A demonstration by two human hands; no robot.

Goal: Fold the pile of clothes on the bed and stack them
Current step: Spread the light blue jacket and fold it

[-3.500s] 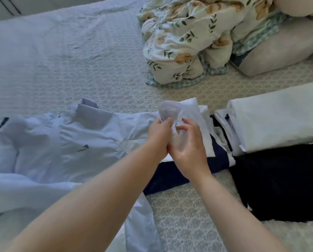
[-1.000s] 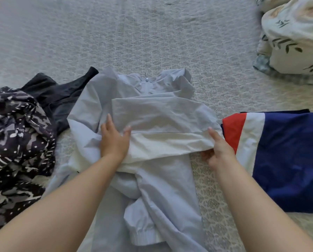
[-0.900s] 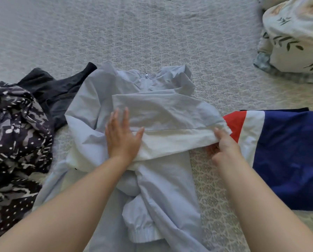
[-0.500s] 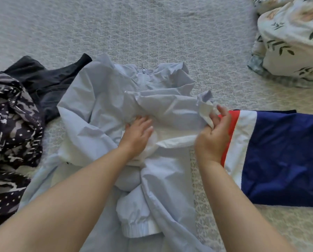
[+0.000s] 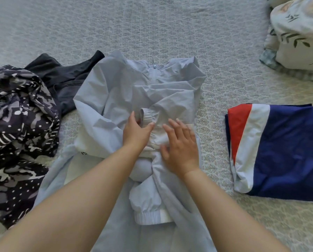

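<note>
A light blue zip jacket (image 5: 115, 88) lies face up in the middle of the bed, its collar pointing away from me. One sleeve is folded across the chest, with its elastic cuff (image 5: 148, 114) at the centre. My left hand (image 5: 136, 132) holds that cuff between thumb and fingers. My right hand (image 5: 181, 149) lies flat on the sleeve just right of it, fingers spread. A second cuff (image 5: 148, 217) lies lower down between my forearms.
A black-and-white patterned garment (image 5: 15, 133) and a black one (image 5: 65, 77) lie crumpled at the left. A folded navy, white and red garment (image 5: 288, 151) sits at the right. A floral quilt (image 5: 301, 30) is bunched at the far right on the grey bedspread (image 5: 152, 24).
My right hand carried the jacket's right sleeve inward across the chest and let go, now pressing flat. My left hand shifted up to the cuff. Earlier, I was at the folded stack to the right.
</note>
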